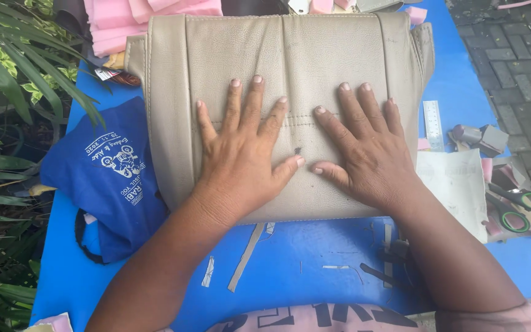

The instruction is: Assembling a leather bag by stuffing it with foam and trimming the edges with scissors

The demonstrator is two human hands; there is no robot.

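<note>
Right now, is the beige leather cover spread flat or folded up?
Spread flat: the beige leather cover lies open on the blue table, both palms pressed on it.

A blue table (314, 264) carries the clutter. On its left lies a blue cloth bag (109, 178) with a white print, its black strap hanging over the near edge. Pink foam sheets (130, 18) are stacked at the far left. To the right lie a clear ruler (432, 125), grey offcuts (480, 139), a sheet of pale paper (453, 184) and green-handled scissors (517, 206). Thin beige strips (247, 257) lie along the near side. Green leaves (7, 92) crowd the left; grey paving bricks (517, 55) show far right.
</note>
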